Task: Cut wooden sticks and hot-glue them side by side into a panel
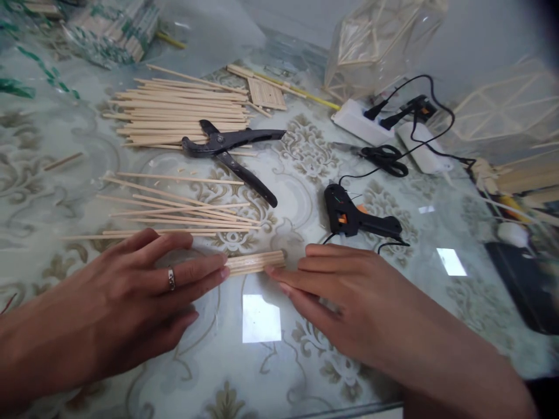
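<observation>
A small flat panel of short wooden sticks point(254, 263) lies on the patterned tabletop. My left hand point(152, 285), with a ring on one finger, rests its fingertips on the panel's left end; its fingers are spread. At the right end, my right hand point(336, 285) touches the lower edge with its index finger and thumb, the fingers close together. Thin loose sticks point(187, 212) lie just beyond my left hand. Farther back, black cutters point(231, 142) rest partly on a big pile of sticks point(174, 110). A black glue gun point(349, 215) lies beyond my right hand.
Scissors point(386, 158), a white power strip point(362, 122) with black cords and a second white block point(421, 145) lie at the back right. Stick frames point(375, 46) stand behind. A dark phone-like object point(522, 285) is at the right, bagged sticks point(116, 29) at the back left.
</observation>
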Demonstrator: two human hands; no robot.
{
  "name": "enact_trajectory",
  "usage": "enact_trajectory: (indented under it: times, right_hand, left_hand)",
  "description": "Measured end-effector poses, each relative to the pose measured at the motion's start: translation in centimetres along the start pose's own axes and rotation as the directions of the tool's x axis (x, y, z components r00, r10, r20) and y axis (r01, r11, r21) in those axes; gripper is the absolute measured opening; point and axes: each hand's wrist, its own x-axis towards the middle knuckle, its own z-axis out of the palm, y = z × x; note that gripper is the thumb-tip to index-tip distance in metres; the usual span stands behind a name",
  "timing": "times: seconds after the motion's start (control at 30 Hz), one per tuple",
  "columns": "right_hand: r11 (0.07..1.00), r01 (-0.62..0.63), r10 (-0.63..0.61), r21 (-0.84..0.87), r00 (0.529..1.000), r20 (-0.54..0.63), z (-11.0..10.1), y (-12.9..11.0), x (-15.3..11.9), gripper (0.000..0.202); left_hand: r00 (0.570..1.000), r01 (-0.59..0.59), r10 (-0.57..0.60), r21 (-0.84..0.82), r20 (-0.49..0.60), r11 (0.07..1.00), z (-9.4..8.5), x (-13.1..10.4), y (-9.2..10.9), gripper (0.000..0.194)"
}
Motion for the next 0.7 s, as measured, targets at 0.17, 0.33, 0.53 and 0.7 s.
enact_trajectory:
  times: [0.17,0.33,0.53,0.7]
  right_hand:
    - [0.998,-0.035,0.034,0.046,0.999,0.022,-0.2,0.2,-0.1,0.025]
    - [1.0,0.027,-0.027,0.003,0.999,0.021,-1.8,1.0,-0.2,0.038]
    - [0.999,0.019,-0.018,-0.037,0.999,0.031,-1.9,1.4,-0.5,0.037]
    - [0.999,-0.027,0.028,-0.044,0.999,0.037,-0.7,1.0,-0.4,0.02]
  left_hand:
    - [0.999,0.032,-0.033,-0.025,-0.021,0.999,-0.1,0.2,0.2,0.046]
    - [0.999,-0.03,0.03,0.01,-0.029,1.0,-0.1,0.4,0.2,0.043]
    - [1.0,-0.015,0.015,0.003,-0.024,1.0,0.0,0.2,0.1,0.044]
    - [0.998,0.062,-0.063,-0.032,-0.024,0.998,0.2,-0.1,0.6,0.043]
